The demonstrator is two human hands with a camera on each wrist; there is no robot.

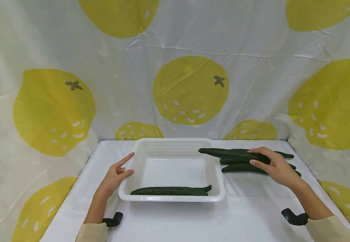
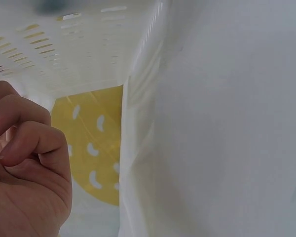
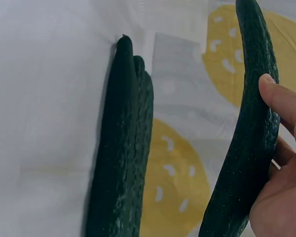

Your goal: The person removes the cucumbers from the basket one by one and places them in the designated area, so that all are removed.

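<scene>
My right hand (image 1: 273, 166) grips a dark green cucumber (image 3: 241, 148), thumb on one side and fingers on the other. It is raised over other cucumbers (image 3: 121, 148) lying side by side on the white cloth, and its left end overlaps the basket's right rim in the head view. The white slotted plastic basket (image 1: 171, 198) stands at the middle of the table, with two cucumbers (image 1: 170, 191) along its near wall. At the basket's left rim, my left hand (image 1: 114, 176) rests its extended index finger and thumb; its other fingers curl loosely outside the wall.
White cloth (image 1: 175, 222) covers the table. Behind and at both sides hangs a pale curtain (image 1: 253, 77) printed with large yellow fruit. A black wrist mount (image 1: 113, 219) sits at the left wrist and another mount (image 1: 295, 217) at the right.
</scene>
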